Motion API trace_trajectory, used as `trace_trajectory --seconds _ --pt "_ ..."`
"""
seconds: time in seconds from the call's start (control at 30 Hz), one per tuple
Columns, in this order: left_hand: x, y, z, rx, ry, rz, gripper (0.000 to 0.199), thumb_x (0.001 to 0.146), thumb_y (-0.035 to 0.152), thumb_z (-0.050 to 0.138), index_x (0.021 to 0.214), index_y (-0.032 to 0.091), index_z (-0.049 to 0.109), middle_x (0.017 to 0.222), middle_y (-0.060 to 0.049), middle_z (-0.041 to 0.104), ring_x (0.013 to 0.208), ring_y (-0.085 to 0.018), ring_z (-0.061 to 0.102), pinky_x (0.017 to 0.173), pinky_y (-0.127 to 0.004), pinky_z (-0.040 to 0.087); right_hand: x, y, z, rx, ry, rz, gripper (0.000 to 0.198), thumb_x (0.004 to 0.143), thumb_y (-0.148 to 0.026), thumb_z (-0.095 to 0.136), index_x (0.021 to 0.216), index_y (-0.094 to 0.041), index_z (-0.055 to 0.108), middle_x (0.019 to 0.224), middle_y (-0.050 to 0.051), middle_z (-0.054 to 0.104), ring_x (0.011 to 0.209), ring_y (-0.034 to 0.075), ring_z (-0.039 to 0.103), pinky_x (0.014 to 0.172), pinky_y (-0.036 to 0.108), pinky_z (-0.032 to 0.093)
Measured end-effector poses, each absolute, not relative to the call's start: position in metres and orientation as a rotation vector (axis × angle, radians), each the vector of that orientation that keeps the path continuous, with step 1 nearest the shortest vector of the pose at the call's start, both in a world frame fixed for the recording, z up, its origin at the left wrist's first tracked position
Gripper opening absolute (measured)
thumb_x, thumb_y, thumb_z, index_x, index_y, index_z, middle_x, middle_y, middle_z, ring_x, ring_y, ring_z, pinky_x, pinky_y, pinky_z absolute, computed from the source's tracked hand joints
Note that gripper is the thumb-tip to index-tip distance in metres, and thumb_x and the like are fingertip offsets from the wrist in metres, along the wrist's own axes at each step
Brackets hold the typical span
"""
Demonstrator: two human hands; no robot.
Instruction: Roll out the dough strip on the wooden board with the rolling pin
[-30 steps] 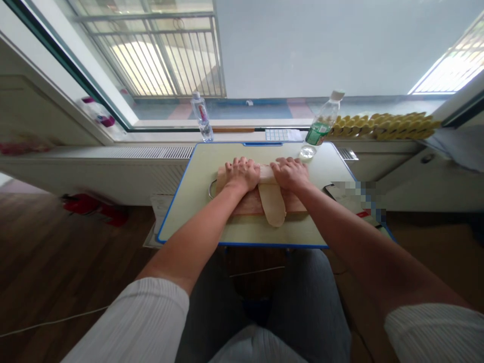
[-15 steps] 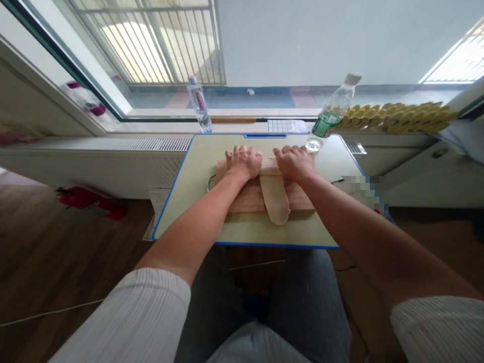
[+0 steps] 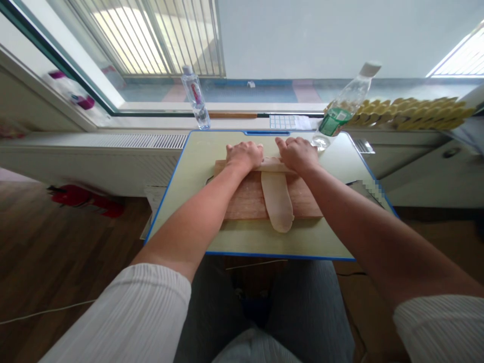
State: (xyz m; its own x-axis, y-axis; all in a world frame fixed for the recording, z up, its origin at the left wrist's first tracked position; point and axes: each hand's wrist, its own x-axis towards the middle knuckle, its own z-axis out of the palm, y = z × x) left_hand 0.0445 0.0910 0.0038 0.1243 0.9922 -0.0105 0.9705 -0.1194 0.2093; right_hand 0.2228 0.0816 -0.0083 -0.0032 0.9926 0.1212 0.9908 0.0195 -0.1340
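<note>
A long, flattened strip of pale dough (image 3: 278,201) lies across a wooden board (image 3: 245,199), its rounded near end hanging past the board's front edge. Over its far part lies a light wooden rolling pin (image 3: 273,166), set crosswise near the board's back edge. My left hand (image 3: 245,154) is closed round the pin's left part, knuckles up. On the right part, my right hand (image 3: 298,154) grips it the same way. Only the pin's middle shows between them; both ends are covered by my hands.
The board rests on a small blue-edged table (image 3: 242,244). A tilted green-labelled bottle (image 3: 336,118) stands at its back right corner. Behind are a clear bottle (image 3: 195,98), a gridded sheet (image 3: 289,122) and yellow objects (image 3: 416,113). A red fire extinguisher (image 3: 86,199) lies on the floor left.
My hands and the rolling pin have shifted slightly away from me, and my fingers look more curled over it. The view has also shifted a little.
</note>
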Motion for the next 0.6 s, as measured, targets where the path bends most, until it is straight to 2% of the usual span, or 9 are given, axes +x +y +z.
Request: trace_trajectory --seconds 0.17,0.3,0.47,0.6 --pt "0.046 0.102 0.004 2.191 1.997 0.225 0.059 0.107 0.047 0.032 0.126 0.015 0.078 0.131 -0.022 0.078 0.125 -0.038 0.071 0.115 -0.056 0.041 0.218 0.094 -0.006 -2.098 -1.950 0.036 0.091 0.110 -0.072 0.012 0.139 -0.009 0.072 0.130 0.028 0.073 0.123 0.041 0.064 0.104 0.052 0.046" --pt "0.047 0.104 0.004 2.191 2.006 0.225 0.057 0.107 0.044 0.032 0.126 0.014 0.078 0.132 -0.023 0.078 0.126 -0.039 0.070 0.116 -0.056 0.041 0.217 0.097 -0.005 -2.132 -1.906 0.058 0.093 0.110 -0.074 0.015 0.128 -0.007 0.077 0.126 0.029 0.074 0.118 0.042 0.067 0.100 0.052 0.048" --pt "0.045 0.096 0.004 2.235 1.963 0.198 0.058 0.108 0.043 0.029 0.127 0.018 0.078 0.132 -0.020 0.078 0.124 -0.037 0.071 0.116 -0.058 0.040 0.219 0.089 -0.007 -2.110 -2.014 0.026 0.090 0.110 -0.073 0.012 0.150 -0.011 0.063 0.134 0.029 0.070 0.126 0.042 0.063 0.106 0.054 0.045" --pt "0.042 0.086 0.000 2.289 1.928 0.283 0.054 0.107 0.041 0.031 0.134 0.021 0.073 0.143 -0.019 0.072 0.132 -0.038 0.065 0.114 -0.061 0.041 0.222 0.077 -0.010 -2.085 -2.061 -0.006 0.081 0.111 -0.069 0.017 0.155 -0.016 0.058 0.138 0.027 0.068 0.129 0.043 0.059 0.106 0.057 0.044"
